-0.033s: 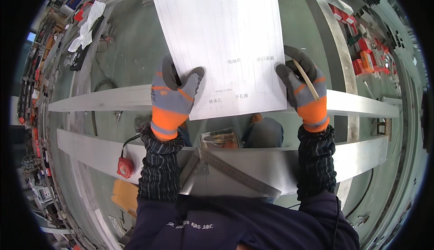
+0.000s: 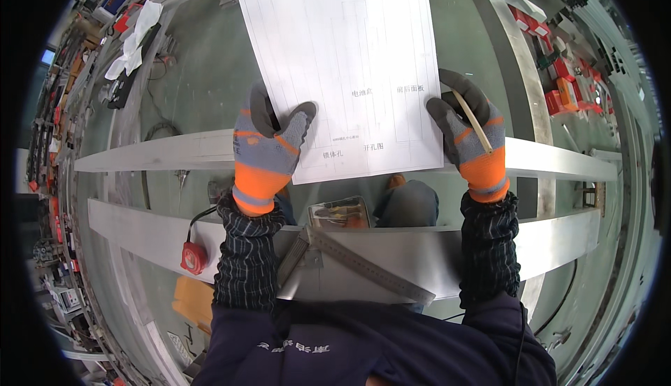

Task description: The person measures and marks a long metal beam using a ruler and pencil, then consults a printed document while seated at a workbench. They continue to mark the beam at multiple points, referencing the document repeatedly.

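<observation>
A white paper sheet with a line drawing (image 2: 342, 64) is held up in front of me by its two lower sides. My left hand (image 2: 274, 138), in a grey and orange glove, pinches the left edge, thumb on top. Gripping the right edge is my right hand (image 2: 470, 134), gloved alike, which also has a thin pale wooden stick, perhaps a pencil (image 2: 475, 124), between its fingers. Below the sheet, a metal try square (image 2: 370, 268) rests on the nearer metal bar. To its left lies a red tape measure (image 2: 195, 257) with a black strap.
Two long silvery metal bars, a farther one (image 2: 168, 150) and a nearer one (image 2: 552, 246), run crosswise. A tray of small tools (image 2: 340, 213) sits between them, below bar height. Red boxes (image 2: 559, 96) are at the right; white paper or cloth (image 2: 136, 40) lies at the far left.
</observation>
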The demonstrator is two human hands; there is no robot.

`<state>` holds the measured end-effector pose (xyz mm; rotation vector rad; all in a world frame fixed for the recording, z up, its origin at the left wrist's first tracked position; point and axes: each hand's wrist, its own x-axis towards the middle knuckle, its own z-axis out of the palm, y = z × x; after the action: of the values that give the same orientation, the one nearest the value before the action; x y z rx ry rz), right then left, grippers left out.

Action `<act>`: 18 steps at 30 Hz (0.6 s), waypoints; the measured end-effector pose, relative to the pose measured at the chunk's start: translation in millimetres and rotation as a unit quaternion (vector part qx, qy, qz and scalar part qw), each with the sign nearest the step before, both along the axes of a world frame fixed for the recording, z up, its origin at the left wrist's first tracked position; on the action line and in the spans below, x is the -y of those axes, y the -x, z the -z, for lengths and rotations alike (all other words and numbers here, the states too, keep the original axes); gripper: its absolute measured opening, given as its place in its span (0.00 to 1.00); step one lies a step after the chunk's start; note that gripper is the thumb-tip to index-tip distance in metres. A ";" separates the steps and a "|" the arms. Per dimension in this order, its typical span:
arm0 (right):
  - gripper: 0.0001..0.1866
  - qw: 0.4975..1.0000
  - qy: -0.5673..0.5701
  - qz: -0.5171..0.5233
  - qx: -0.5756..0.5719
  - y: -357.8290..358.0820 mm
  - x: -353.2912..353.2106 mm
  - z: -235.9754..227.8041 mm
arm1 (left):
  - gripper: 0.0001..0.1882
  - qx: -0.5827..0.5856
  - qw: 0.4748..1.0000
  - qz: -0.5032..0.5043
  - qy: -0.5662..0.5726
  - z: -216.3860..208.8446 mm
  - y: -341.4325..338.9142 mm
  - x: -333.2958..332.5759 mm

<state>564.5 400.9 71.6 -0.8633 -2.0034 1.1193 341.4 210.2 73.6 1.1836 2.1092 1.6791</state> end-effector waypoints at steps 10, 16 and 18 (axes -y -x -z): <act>0.19 0.999 0.001 -0.017 -0.036 0.1 -1.2 8.0 | 0.21 -0.051 0.999 -0.012 0.017 1.7 -0.1 -2.7; 0.17 0.999 -0.054 -0.009 -0.003 -2.0 -1.6 9.1 | 0.22 -0.075 0.997 -0.018 0.015 6.2 0.1 -5.1; 0.16 0.998 -0.049 -0.022 -0.027 -2.4 -2.4 12.3 | 0.22 -0.072 0.997 -0.020 0.013 4.6 -1.6 -4.6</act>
<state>566.9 403.2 59.2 -0.7346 -2.0229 1.0479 343.0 214.7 69.0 1.2988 2.2469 1.6225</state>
